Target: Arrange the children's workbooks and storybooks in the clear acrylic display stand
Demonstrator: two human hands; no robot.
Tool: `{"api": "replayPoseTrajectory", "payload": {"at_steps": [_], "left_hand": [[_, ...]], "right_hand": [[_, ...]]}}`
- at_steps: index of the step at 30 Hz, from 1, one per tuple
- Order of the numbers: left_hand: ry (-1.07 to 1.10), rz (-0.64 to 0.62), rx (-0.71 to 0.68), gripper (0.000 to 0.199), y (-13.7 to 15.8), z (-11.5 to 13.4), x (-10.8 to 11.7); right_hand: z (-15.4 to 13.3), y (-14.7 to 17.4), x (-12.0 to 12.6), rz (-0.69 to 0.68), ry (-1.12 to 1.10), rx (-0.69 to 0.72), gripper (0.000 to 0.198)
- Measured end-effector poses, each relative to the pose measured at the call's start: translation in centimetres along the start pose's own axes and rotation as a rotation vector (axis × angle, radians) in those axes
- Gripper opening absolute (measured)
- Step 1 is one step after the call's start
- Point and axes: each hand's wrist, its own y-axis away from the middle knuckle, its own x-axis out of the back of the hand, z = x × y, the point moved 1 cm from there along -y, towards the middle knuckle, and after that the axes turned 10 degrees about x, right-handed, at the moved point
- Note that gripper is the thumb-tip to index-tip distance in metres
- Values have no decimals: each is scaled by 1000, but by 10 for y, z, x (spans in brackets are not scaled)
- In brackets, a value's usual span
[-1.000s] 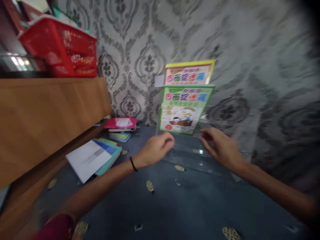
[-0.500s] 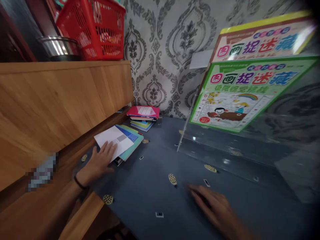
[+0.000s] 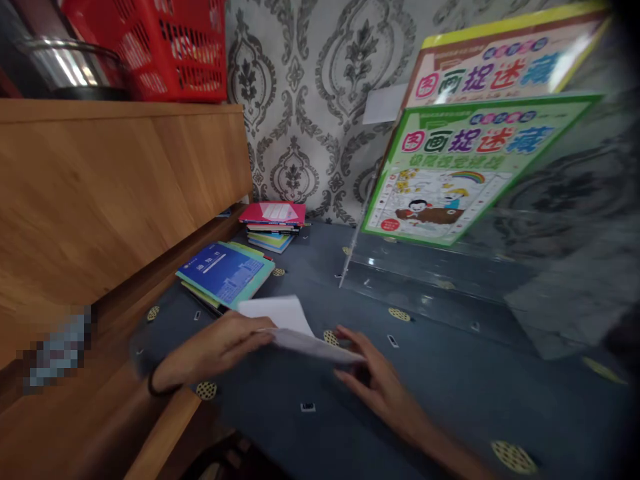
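A white folded paper [image 3: 285, 312] is raised above the table, with two leaves showing, the nearer one tilted toward me. My left hand [image 3: 233, 341] pinches its left end, the thumb and fingers closed on it. At the paper's right corner is my right hand [image 3: 383, 383], its thumb and fingers apart on either side of that corner. Left of the paper, a blue-covered booklet [image 3: 220, 270] tops a small stack of books on the table, beyond my left hand.
A clear stand [image 3: 350, 257] on the right holds a green-bordered picture book [image 3: 450, 180] and another behind it. More stacked books [image 3: 275, 212] sit by the wall. Along the left runs a wooden cabinet [image 3: 125, 180], bearing a red basket [image 3: 195, 53] and a steel bowl [image 3: 80, 67].
My left hand has lifted the white paper off the stack and carried it rightward, uncovering the blue booklet. My right hand has moved up and left to the paper's corner.
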Motion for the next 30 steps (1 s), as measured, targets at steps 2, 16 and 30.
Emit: {"api": "replayPoseTrajectory", "payload": {"at_steps": [2,16,30], "left_hand": [[230,-53,-22,36,-17,22,-17],[654,298,405,55,-89,-51,-88],[-630,-88,-344,33,-111,-1,-134]], "right_hand": [[-3,-2,-7,4,-105,-68,49],[14,15,51,-49,-252,-476,42],[-13,30,0,-201,797,177,29]]}}
